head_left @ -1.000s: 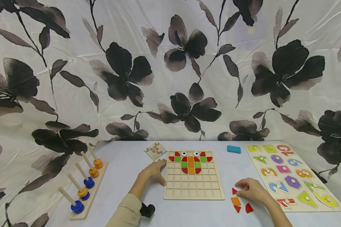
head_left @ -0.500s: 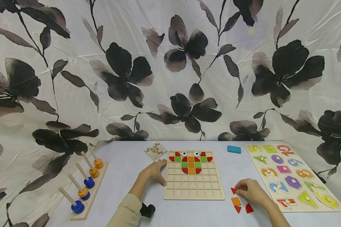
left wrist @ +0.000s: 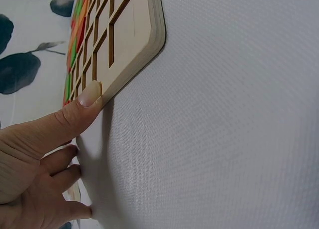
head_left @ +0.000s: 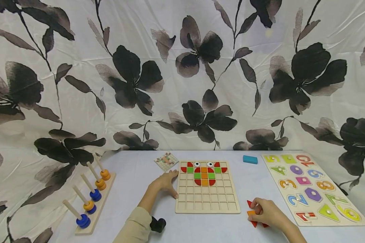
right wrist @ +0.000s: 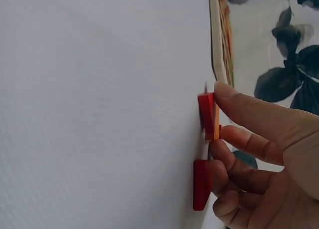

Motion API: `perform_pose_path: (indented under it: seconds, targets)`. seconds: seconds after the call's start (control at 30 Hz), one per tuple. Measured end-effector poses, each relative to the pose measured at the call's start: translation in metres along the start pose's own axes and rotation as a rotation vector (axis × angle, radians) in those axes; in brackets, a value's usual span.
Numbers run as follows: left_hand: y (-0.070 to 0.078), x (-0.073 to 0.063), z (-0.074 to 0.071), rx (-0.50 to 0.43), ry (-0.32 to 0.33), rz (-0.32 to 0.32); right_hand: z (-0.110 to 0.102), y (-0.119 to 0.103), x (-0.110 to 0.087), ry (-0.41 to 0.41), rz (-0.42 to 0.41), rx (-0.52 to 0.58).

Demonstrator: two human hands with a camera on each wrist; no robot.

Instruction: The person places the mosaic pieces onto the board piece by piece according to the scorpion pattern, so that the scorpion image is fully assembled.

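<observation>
A wooden grid board (head_left: 205,204) lies flat, with red, green and orange tiles and two eye tiles in its upper rows. My left hand (head_left: 164,185) rests against the board's left side, fingers spread; in the left wrist view the thumb (left wrist: 75,114) touches its rim. Right of the board, my right hand (head_left: 272,212) pinches an orange square tile (head_left: 250,213) between thumb and fingers, low over the table. A red triangle tile (head_left: 249,203) lies above it and another red triangle (head_left: 254,224) below. A red quarter-circle tile (head_left: 265,225) is mostly hidden under the hand.
A pattern card (head_left: 166,161) lies at the board's upper left. On the left stands a peg rack (head_left: 98,206) with blue and orange rings. A blue block (head_left: 250,159) and a number puzzle board (head_left: 298,184) are at the right. A black object (head_left: 157,225) sits by the left sleeve.
My right hand has left the upper red triangle, moved slightly down toward the front edge, and taken hold of the orange square. The left hand and the board have stayed put.
</observation>
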State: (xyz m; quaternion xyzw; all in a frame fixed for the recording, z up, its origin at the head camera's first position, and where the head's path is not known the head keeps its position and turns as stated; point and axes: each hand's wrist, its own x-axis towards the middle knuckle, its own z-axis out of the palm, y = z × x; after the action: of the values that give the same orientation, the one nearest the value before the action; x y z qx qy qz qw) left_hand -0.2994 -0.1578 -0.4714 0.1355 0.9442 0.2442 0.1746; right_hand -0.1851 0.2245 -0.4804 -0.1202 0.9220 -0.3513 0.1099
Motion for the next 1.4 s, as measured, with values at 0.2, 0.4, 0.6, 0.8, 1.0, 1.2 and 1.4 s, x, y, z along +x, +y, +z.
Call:
perform_pose_path:
  seconds: [0.2,0.4,0.6,0.8,1.0,1.2,1.4]
  targets:
    - [-0.001,0.0,-0.001,-0.006,0.002,0.005,0.003,-0.002,-0.002,-0.013,-0.022,0.031]
    - [-0.001,0.0,0.001,0.0,0.005,0.012,0.004,-0.002,-0.001,-0.023,-0.056,0.017]
    - [0.0,-0.002,0.002,-0.005,0.009,0.019,0.002,-0.003,-0.002,-0.037,-0.01,0.065]
    - [-0.001,-0.003,0.002,-0.004,0.01,0.02,0.0,-0.002,0.003,-0.052,-0.054,0.062]
    - [-0.001,-0.002,0.001,-0.003,0.003,0.005,-0.004,-0.003,0.017,0.018,-0.098,0.088]
    - [-0.002,-0.002,0.001,0.002,0.001,0.011,-0.007,-0.018,0.047,0.138,-0.14,0.119]
    - [-0.002,0.0,0.002,-0.005,0.001,0.013,0.0,-0.035,0.082,0.16,-0.247,0.074]
